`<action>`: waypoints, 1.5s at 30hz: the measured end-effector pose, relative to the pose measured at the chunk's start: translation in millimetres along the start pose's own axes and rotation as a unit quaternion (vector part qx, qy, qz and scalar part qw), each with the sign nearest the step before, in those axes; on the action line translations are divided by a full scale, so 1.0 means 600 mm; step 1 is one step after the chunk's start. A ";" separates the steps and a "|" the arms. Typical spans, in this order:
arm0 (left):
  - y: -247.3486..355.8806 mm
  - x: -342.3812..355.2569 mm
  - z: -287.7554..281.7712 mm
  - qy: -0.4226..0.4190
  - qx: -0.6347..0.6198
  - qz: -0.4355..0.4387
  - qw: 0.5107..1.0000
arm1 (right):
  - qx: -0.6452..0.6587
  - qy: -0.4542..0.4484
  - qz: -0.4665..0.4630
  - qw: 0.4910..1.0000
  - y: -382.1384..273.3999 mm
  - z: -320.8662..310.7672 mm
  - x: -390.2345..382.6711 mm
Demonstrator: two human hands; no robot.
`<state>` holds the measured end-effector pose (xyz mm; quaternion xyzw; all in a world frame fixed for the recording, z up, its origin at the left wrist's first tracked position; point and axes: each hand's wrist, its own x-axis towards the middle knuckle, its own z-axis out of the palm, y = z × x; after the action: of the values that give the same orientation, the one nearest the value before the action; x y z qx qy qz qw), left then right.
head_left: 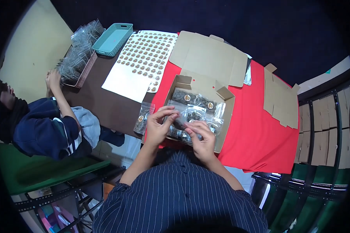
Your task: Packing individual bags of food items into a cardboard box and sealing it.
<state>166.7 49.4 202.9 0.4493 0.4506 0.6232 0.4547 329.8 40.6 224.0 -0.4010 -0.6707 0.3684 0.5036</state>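
Over an open cardboard box (229,116), both of my hands pinch a clear plastic pouch (179,119) with dark contents. My left hand (159,124) grips its upper left edge between thumb and fingers. Closed on the pouch's right side is my right hand (202,139). Several similar pouches (194,101) with round stickers lie inside the box, partly covered by my hands. Just left of the box, another filled pouch (142,118) with a sticker lies at the table's edge.
A sheet of round stickers (130,79) lies beyond my left hand. Farther left stand a teal basket (122,39) and a pink basket (87,68) of pouches, with a co-worker's hand (53,79) beside it. A flattened carton (278,101) rests on the red cloth (252,136); shelves (326,132) hold boxes.
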 end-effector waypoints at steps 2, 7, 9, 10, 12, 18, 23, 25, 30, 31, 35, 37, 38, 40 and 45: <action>-0.002 0.002 -0.004 0.004 -0.028 -0.035 0.999 | -0.006 -0.008 0.008 1.000 0.008 0.000 -0.006; -0.017 0.000 -0.021 -0.005 -0.137 -0.142 0.980 | -0.004 0.013 0.042 0.999 -0.002 0.003 -0.013; -0.026 0.007 -0.021 -0.020 -0.148 -0.151 0.977 | -0.020 0.021 0.033 0.999 0.001 -0.005 -0.010; -0.027 0.010 -0.021 -0.033 -0.158 -0.162 0.973 | -0.035 0.028 0.028 0.999 0.002 -0.008 -0.010; -0.027 0.016 -0.016 -0.068 -0.147 -0.148 0.976 | -0.022 0.049 0.040 0.998 0.008 -0.013 -0.016; 0.020 0.018 -0.005 -0.200 -0.082 -0.073 0.974 | 0.049 0.119 0.080 0.989 0.019 -0.019 -0.023; 0.014 0.016 -0.023 -0.157 -0.072 -0.075 0.982 | 0.038 0.097 0.075 0.992 0.006 0.013 -0.009; 0.008 0.010 -0.039 -0.133 -0.090 -0.055 0.986 | 0.028 0.072 0.063 0.995 0.013 0.031 -0.005; 0.000 0.004 -0.083 -0.099 -0.111 -0.051 0.988 | 0.057 0.035 0.076 0.995 0.015 0.076 0.007; 0.000 0.007 -0.090 -0.094 -0.115 -0.039 0.988 | 0.057 0.029 0.074 0.995 0.014 0.083 0.013; -0.001 0.017 -0.132 -0.083 -0.134 -0.079 0.984 | 0.054 0.026 0.129 0.990 0.014 0.113 0.026; 0.009 0.030 -0.156 -0.106 -0.119 -0.062 0.985 | 0.032 0.009 0.111 0.993 0.011 0.131 0.033; 0.008 0.037 -0.169 -0.112 -0.157 -0.068 0.979 | 0.032 0.004 0.106 0.994 0.010 0.141 0.039; 0.011 0.044 -0.192 -0.109 -0.148 -0.061 0.981 | 0.021 -0.014 0.088 0.996 0.002 0.159 0.049; 0.026 0.064 -0.238 -0.103 -0.114 -0.021 0.988 | 0.007 -0.035 0.115 0.993 -0.028 0.196 0.074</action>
<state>19.0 62.0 196.5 0.4472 0.3366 0.6112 0.5596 205.6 63.4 229.8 -0.4589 -0.6346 0.4426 0.4368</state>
